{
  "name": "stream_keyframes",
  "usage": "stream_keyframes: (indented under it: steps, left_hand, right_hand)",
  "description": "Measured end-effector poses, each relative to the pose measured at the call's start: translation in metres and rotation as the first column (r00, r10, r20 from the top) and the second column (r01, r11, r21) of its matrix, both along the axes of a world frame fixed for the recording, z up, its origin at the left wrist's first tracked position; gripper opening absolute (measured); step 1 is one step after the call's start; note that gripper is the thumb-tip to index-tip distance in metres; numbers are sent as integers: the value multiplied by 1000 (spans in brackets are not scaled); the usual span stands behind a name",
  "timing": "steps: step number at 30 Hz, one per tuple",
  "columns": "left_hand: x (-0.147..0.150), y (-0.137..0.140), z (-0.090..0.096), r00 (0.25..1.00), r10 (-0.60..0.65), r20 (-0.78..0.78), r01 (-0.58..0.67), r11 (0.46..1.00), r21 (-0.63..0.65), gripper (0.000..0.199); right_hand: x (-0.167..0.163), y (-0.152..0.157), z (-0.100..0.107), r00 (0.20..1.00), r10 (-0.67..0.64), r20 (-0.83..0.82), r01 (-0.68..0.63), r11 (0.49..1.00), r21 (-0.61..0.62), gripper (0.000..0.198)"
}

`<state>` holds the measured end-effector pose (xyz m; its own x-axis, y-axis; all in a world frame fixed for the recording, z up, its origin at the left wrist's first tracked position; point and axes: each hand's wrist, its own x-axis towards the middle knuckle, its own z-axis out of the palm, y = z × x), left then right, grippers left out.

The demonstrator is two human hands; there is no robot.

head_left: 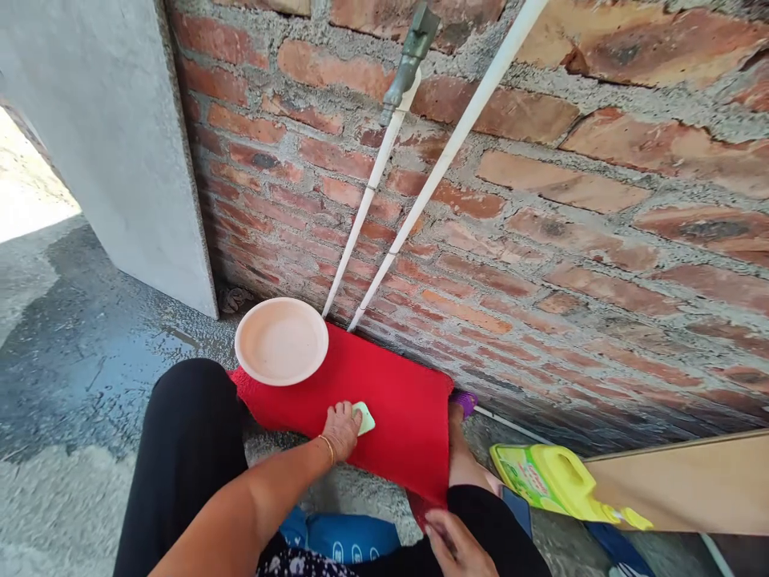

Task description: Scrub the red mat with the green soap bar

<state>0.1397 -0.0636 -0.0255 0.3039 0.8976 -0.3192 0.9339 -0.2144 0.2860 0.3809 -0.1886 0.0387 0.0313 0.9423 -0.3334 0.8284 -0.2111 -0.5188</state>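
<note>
A red mat (384,393) is spread out between my knees, close to the wall. My left hand (342,429) is closed around a pale green rounded block (364,418) and presses it onto the mat; whether it is a brush or soap I cannot tell. At the mat's near right corner, my right hand (455,541) has thumb and fingers together on its edge. A pale pink basin (282,340) rests on the far left end of the mat, with no visible contents.
A brick wall (541,264) rises ahead, with two white pipes (444,160) and a tap (408,60). On the right lies a yellow jug (544,481) beside a tan board (685,481). A grey slab (120,144) stands left above wet concrete. A blue bag (352,537) is below.
</note>
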Motion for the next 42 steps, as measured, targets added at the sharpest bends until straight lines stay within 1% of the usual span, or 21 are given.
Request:
stream_keyframes:
  steps: [1,3,5,6,8,10,12,14,17,20,22,24,25,26,28,30,33,35,37,39,42]
  left_hand:
    - [7,-9,-1,995,-96,23,97,995,-21,55]
    - [13,-22,0,950,-305,66,308,951,-38,54]
    - [10,-29,8,888,-452,86,455,890,-18,53]
    - [4,-30,13,869,-487,87,489,873,-3,54]
    - [-12,-30,27,862,-500,79,501,865,8,56]
    - [-30,-31,41,858,-509,62,511,860,-10,56]
    - [-45,-32,51,844,-535,41,537,843,-35,53]
    - [-53,-35,57,833,-553,11,553,832,-49,50]
    - [-53,-36,59,814,-579,-40,577,815,-42,51]
    - [-50,-32,60,797,-601,-58,598,799,-61,54]
    - [-53,-26,60,843,-534,-70,523,843,-126,65]
    - [-63,-18,56,923,-365,-123,334,918,-215,76]
    - [-70,-14,53,952,-260,-164,215,944,-249,76]
    - [-77,-10,49,965,-158,-208,98,957,-273,72]
    - [-92,-2,40,959,5,-283,-89,954,-287,60]
    - [-104,4,30,939,97,-331,-198,938,-285,55]
    - [-111,10,21,921,176,-348,-278,922,-270,60]
    - [-112,12,18,918,206,-338,-302,916,-263,64]
    - [-112,13,18,917,224,-330,-316,913,-257,66]
    - [-112,14,19,922,227,-315,-313,915,-255,66]
    - [-114,18,23,942,189,-278,-267,922,-279,65]
  right_hand:
    - [-11,14,-2,999,-1,-38,3,999,38,20]
    - [-34,47,-5,997,65,-48,-61,994,86,43]
    - [-56,74,-11,980,197,-28,-197,980,27,68]
    - [-65,83,-15,963,265,-43,-266,964,-25,78]
    - [-79,91,-25,924,358,-134,-373,922,-103,89]
    - [-90,88,-36,891,385,-242,-420,900,-114,94]
    - [-98,81,-44,872,390,-296,-431,898,-86,95]
    - [-105,75,-45,866,401,-298,-438,897,-65,96]
    - [-112,73,-42,870,399,-290,-422,906,-19,95]
    - [-115,75,-42,890,363,-277,-365,930,45,90]
    - [-114,78,-45,924,293,-247,-290,956,50,85]
    - [-110,83,-47,963,168,-209,-166,986,28,78]
    - [-108,87,-48,979,88,-182,-87,996,14,73]
    - [-106,90,-48,989,3,-145,-3,1000,1,69]
    - [-106,96,-46,988,-143,-58,144,990,0,63]
    - [-116,100,-43,979,-203,-2,203,978,45,61]
    - [-150,100,-41,990,-142,16,138,982,132,63]
    - [-176,99,-41,997,-66,42,59,988,144,66]
    - [-195,99,-42,996,9,89,-19,992,121,67]
    - [-204,100,-44,988,59,143,-69,995,69,69]
    - [-203,101,-47,976,76,204,-72,997,-27,72]
